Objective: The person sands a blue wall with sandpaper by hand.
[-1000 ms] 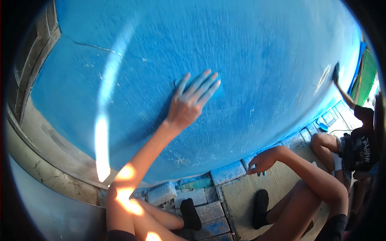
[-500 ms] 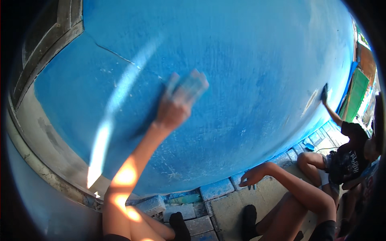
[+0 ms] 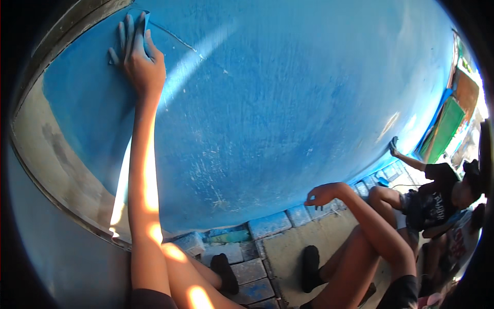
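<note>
My left hand (image 3: 140,59) is pressed against the blue wall (image 3: 257,113) at the upper left, its fingers spread and dusted bluish. A thin sheet that looks like sandpaper (image 3: 146,21) is held under it; a folded corner sticks out between forefinger and thumb, and the palm hides most of the rest. Beside the hand a crack (image 3: 175,38) runs across the wall. My right hand (image 3: 323,195) hangs loosely in front of my raised knee, near the foot of the wall. Its fingers droop slightly apart, with nothing visible in them.
A grey frame (image 3: 67,31) borders the wall at left. Paving blocks (image 3: 270,225) line its base. At right another person (image 3: 437,198) crouches, one hand on a dark pad (image 3: 393,144) against the wall. A second person sits behind. A green panel (image 3: 443,129) leans at far right.
My left hand has moved up and left across the wall to near the frame. The other person's hand has moved lower on the wall. My right hand still hangs by the knee.
</note>
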`<state>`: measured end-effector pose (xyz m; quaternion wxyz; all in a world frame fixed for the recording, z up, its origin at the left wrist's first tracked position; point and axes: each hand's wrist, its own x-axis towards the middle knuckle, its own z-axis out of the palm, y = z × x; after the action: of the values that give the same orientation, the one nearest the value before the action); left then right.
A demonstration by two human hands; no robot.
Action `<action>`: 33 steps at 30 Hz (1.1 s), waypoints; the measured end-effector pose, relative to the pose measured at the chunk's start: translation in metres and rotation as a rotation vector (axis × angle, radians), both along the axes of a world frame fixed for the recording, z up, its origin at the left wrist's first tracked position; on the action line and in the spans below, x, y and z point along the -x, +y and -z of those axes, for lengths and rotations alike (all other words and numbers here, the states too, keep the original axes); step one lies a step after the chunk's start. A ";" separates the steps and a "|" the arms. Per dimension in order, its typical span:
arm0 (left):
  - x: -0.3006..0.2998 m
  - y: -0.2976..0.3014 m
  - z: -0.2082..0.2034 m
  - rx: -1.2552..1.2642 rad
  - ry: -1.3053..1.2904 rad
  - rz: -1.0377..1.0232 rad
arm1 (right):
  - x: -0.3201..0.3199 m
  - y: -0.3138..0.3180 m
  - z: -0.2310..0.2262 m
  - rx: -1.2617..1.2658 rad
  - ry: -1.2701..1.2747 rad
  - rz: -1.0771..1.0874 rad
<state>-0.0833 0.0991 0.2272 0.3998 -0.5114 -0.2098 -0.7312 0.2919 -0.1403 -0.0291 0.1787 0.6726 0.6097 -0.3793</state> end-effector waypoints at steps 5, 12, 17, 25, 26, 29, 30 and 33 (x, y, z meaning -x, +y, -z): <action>-0.015 -0.011 0.015 0.101 0.079 -0.076 | 0.051 0.004 -0.019 -0.094 -0.204 -0.096; -0.082 -0.056 0.060 0.307 0.410 0.047 | 0.101 0.000 0.011 -0.265 -0.150 -0.232; -0.126 -0.059 0.098 0.155 0.923 0.020 | 0.105 -0.003 0.039 -0.168 -0.173 -0.228; 0.052 -0.015 0.013 0.334 0.070 0.076 | 0.114 0.004 0.020 -0.297 -0.080 -0.220; 0.076 0.008 0.019 0.512 -0.091 0.227 | 0.110 0.004 0.019 -0.302 -0.101 -0.248; 0.091 0.012 0.015 0.408 -0.326 0.193 | 0.088 0.011 0.033 -0.178 -0.272 -0.261; 0.062 0.008 0.006 0.233 -0.302 0.116 | 0.062 0.004 0.040 -0.151 -0.302 -0.187; 0.077 -0.001 0.016 0.206 -0.203 -0.002 | 0.082 0.016 0.050 -0.099 -0.298 -0.279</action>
<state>-0.1600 0.0986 0.2115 0.3229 -0.4729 -0.3235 -0.7532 0.2099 -0.1240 -0.0794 0.2844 0.6384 0.6815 -0.2169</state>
